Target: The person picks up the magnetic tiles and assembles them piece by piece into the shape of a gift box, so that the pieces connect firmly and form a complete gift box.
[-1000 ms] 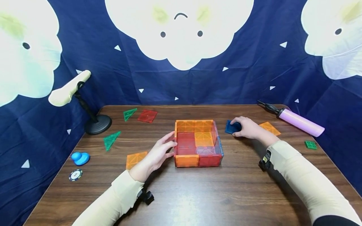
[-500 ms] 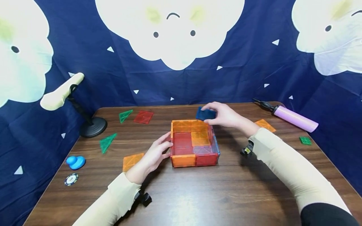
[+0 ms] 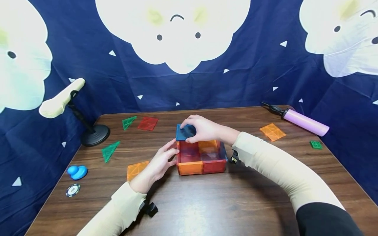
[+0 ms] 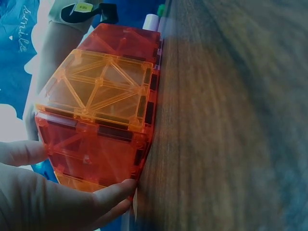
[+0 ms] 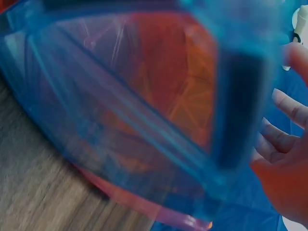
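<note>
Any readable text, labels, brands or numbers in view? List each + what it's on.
"mile", sideways, after an unclear first letter (perhaps "smile"): blue backdrop, left wrist view.
Poker chip: centre marking too small to read.
Yellow label on the right wrist's camera: too small to read.

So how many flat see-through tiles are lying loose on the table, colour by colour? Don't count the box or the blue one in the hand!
Green triangles: 2
Orange squares: 2 (an arm partly covers one)
Red square: 1
Total: 5
</note>
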Demonstrator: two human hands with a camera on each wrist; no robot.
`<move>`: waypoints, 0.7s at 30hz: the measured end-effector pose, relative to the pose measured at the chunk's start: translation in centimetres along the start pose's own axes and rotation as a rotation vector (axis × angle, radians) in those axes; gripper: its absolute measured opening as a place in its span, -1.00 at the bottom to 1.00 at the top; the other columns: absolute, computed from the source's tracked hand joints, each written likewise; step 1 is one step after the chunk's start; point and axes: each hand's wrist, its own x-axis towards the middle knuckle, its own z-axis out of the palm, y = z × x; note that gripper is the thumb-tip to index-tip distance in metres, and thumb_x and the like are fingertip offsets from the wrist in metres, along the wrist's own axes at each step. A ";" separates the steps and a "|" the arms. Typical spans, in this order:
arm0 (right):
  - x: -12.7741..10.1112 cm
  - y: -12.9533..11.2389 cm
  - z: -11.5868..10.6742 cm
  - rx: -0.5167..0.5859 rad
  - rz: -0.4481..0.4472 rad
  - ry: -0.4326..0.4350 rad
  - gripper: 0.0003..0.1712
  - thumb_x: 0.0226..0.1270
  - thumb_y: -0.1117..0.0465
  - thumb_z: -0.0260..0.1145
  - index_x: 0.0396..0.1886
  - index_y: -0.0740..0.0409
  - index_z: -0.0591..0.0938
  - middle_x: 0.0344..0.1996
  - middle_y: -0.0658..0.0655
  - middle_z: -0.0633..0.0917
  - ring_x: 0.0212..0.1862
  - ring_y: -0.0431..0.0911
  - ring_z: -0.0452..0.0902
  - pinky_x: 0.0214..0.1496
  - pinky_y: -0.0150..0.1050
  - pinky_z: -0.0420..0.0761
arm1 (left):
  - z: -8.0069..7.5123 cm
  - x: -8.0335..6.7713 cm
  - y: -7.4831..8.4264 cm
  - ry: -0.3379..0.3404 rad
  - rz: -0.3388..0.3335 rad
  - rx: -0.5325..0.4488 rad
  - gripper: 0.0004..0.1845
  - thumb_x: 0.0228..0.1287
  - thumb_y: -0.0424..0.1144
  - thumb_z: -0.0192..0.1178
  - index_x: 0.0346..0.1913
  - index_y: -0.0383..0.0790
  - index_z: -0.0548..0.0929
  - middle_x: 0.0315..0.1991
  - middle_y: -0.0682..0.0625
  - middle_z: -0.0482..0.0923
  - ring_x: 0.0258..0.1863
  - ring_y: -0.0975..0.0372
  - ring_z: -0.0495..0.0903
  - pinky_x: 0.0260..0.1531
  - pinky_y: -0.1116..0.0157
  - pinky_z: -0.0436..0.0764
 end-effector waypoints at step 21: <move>0.3 0.1 0.5 -0.006 -0.015 -0.041 -0.36 0.15 0.08 0.58 0.24 0.05 0.61 0.20 0.15 0.53 0.21 0.04 0.37 0.27 -0.05 0.48 | -0.1 0.1 0.1 -0.014 -0.005 0.004 -0.34 0.54 -0.35 -0.04 0.62 -0.19 0.09 0.54 -0.28 0.11 0.46 -0.13 0.16 0.40 -0.19 0.20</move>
